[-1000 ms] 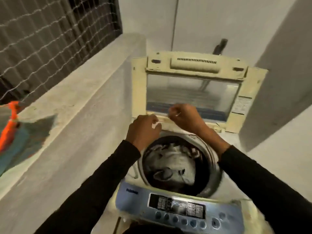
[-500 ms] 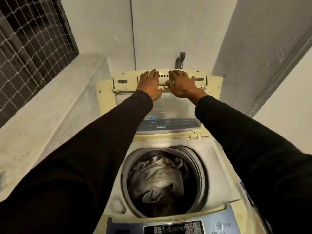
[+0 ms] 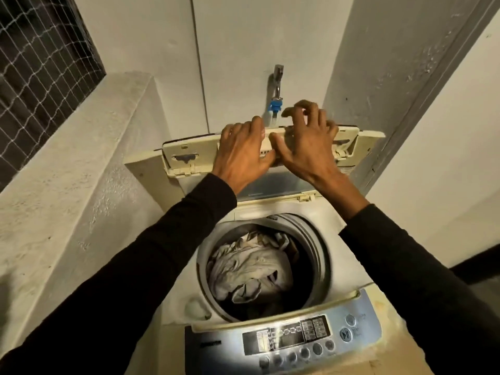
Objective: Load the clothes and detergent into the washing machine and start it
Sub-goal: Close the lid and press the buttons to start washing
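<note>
Below both hands (image 3: 273, 152) on the raised lid (image 3: 189, 158), clothes (image 3: 249, 269).

I'm looking into a home laundry nook: a yellowed top-loading washing machine (image 3: 273, 345) wedged between rough plastered walls (image 3: 81, 201), a wall tap (image 3: 276, 87) behind it and a wire-meshed window (image 3: 40, 63) at left.

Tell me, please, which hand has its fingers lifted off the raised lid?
The right hand: its fingers curl above the lid, while the left hand lies flat on it.
</note>
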